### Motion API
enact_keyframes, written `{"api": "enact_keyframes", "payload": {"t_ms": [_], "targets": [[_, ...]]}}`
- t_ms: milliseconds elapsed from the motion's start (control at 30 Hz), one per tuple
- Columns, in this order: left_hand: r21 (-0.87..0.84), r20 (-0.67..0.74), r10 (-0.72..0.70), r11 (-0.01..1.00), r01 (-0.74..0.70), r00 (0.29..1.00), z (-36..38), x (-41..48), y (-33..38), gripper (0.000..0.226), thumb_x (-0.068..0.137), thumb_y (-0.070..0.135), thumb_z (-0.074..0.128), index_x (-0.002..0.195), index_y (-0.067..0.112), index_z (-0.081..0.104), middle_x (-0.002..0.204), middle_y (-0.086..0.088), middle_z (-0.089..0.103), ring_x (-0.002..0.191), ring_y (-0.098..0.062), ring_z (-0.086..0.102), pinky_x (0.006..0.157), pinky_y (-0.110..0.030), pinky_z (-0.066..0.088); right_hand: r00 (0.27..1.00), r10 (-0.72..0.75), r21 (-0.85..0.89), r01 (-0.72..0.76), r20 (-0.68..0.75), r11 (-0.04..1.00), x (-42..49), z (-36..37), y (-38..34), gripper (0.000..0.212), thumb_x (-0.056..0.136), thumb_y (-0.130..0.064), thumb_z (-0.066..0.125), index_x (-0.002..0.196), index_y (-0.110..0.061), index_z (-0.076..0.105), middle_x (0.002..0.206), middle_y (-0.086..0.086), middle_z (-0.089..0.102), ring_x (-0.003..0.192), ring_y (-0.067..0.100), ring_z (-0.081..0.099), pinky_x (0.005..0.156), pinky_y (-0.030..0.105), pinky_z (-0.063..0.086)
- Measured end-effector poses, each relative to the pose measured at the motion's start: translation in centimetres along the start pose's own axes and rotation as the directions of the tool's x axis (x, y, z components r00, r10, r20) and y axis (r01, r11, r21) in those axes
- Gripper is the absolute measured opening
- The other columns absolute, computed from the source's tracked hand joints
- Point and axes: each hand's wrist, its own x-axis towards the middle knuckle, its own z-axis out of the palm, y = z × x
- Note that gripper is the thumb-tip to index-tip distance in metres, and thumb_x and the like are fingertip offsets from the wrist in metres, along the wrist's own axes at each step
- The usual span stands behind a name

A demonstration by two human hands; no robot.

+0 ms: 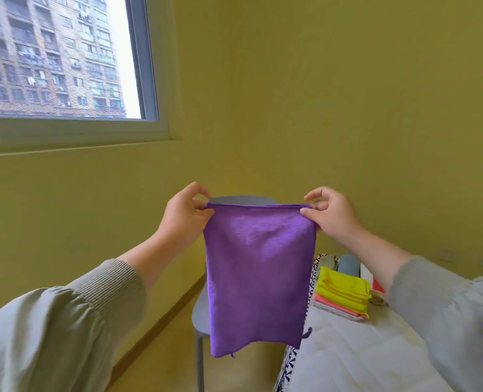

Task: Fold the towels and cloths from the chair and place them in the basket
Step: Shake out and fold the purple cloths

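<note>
A purple cloth (258,278) hangs in the air in front of me, doubled over, its top edge stretched level. My left hand (185,213) pinches its upper left corner and my right hand (332,213) pinches its upper right corner. Behind the cloth stands a grey chair (203,312); only the top of its back and part of its seat and a leg show. To the right, a stack of folded cloths lies with a yellow cloth (343,292) on top and a pink cloth (336,306) under it. I cannot tell whether they lie in a basket.
A white quilted surface (356,355) with a black-and-white patterned edge fills the lower right. A grey-blue object (349,264) lies behind the stack. Yellow walls meet in a corner ahead, and a window (59,58) is at upper left.
</note>
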Motion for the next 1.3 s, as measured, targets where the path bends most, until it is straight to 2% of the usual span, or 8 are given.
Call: {"api": "enact_keyframes", "payload": {"t_ms": [167, 333, 433, 533, 800, 1000, 1167, 1300], "targets": [[-0.004, -0.021, 0.017, 1.000, -0.017, 1.000, -2.4, 0.3, 0.6, 0.035, 0.082, -0.007, 0.056, 0.069, 0.025, 0.063, 0.063, -0.001, 0.059, 0.057, -0.021, 0.046, 0.059, -0.032, 0.044, 0.991, -0.049, 0.066, 0.041, 0.125, 0.997, -0.2, -0.3, -2.7, 0.029, 0.083, 0.015, 0.058, 0.077, -0.013, 0.056, 0.065, 0.004, 0.053, 0.046, 0.005, 0.053, 0.045, 0.023, 0.053], [0.131, 0.009, 0.056, 0.990, -0.057, 0.998, -3.7, 0.7, 1.4, 0.033, 0.083, -0.006, 0.057, 0.071, 0.024, 0.064, 0.060, 0.003, 0.055, 0.055, -0.021, 0.049, 0.057, -0.026, 0.044, 0.982, -0.055, 0.046, 0.047, 0.178, 0.998, 0.1, 0.0, -3.7, 0.029, 0.083, 0.015, 0.058, 0.076, -0.012, 0.063, 0.067, 0.003, 0.058, 0.051, 0.006, 0.056, 0.048, 0.022, 0.054], [0.228, 0.056, 0.093, 0.968, -0.104, 0.994, -4.5, 0.9, 1.6, 0.029, 0.082, -0.006, 0.060, 0.078, 0.021, 0.068, 0.072, -0.003, 0.063, 0.065, -0.023, 0.057, 0.070, -0.035, 0.054, 0.980, -0.046, 0.028, 0.042, 0.194, 0.999, 0.3, 0.3, -3.7, 0.028, 0.083, 0.014, 0.059, 0.076, -0.013, 0.065, 0.071, 0.007, 0.060, 0.049, 0.005, 0.056, 0.049, 0.021, 0.055], [0.292, 0.091, 0.098, 0.949, -0.121, 0.991, -5.1, 1.1, 2.0, 0.027, 0.080, -0.006, 0.061, 0.080, 0.020, 0.070, 0.077, -0.007, 0.068, 0.068, -0.022, 0.059, 0.076, -0.037, 0.055, 0.978, -0.026, 0.004, 0.026, 0.208, 1.000, 0.4, 0.6, -3.8, 0.027, 0.081, 0.014, 0.060, 0.073, -0.011, 0.065, 0.071, 0.009, 0.062, 0.048, 0.004, 0.057, 0.049, 0.020, 0.055], [0.377, 0.101, 0.141, 0.910, -0.169, 0.985, -5.7, 1.0, 3.0, 0.023, 0.078, -0.005, 0.063, 0.079, 0.017, 0.071, 0.071, -0.001, 0.065, 0.058, -0.011, 0.052, 0.067, -0.027, 0.048, 0.963, 0.015, -0.092, 0.010, 0.268, 0.996, 0.5, 0.1, -4.6, 0.023, 0.078, 0.012, 0.066, 0.066, -0.008, 0.067, 0.068, 0.013, 0.065, 0.048, 0.012, 0.060, 0.051, 0.022, 0.056], [0.395, 0.092, 0.146, 0.903, -0.171, 0.985, -5.8, 0.9, 3.6, 0.022, 0.079, -0.006, 0.062, 0.083, 0.012, 0.073, 0.074, -0.004, 0.066, 0.059, -0.011, 0.052, 0.069, -0.028, 0.050, 0.955, 0.046, -0.110, -0.014, 0.294, 0.994, 0.4, -0.2, -5.0, 0.020, 0.077, 0.010, 0.069, 0.065, -0.007, 0.068, 0.064, 0.011, 0.064, 0.040, 0.004, 0.056, 0.044, 0.017, 0.048], [0.437, 0.115, 0.136, 0.883, -0.173, 0.984, -6.1, 1.0, 3.6, 0.020, 0.079, -0.004, 0.063, 0.081, 0.014, 0.072, 0.074, -0.002, 0.067, 0.059, -0.012, 0.053, 0.066, -0.026, 0.047, 0.950, 0.037, -0.157, 0.013, 0.310, 0.987, 0.6, -0.3, -4.9, 0.020, 0.077, 0.006, 0.071, 0.065, -0.010, 0.069, 0.062, 0.004, 0.066, 0.050, 0.006, 0.060, 0.052, 0.023, 0.052], [0.490, 0.131, 0.132, 0.853, -0.180, 0.983, -6.1, 1.1, 3.4, 0.019, 0.078, -0.003, 0.063, 0.082, 0.013, 0.072, 0.067, 0.008, 0.061, 0.065, -0.015, 0.054, 0.060, -0.022, 0.039, 0.948, 0.006, -0.198, 0.060, 0.319, 0.978, 0.8, -0.2, -5.5, 0.021, 0.077, 0.002, 0.072, 0.063, -0.013, 0.068, 0.063, 0.003, 0.066, 0.048, 0.001, 0.058, 0.054, 0.019, 0.051]]}}
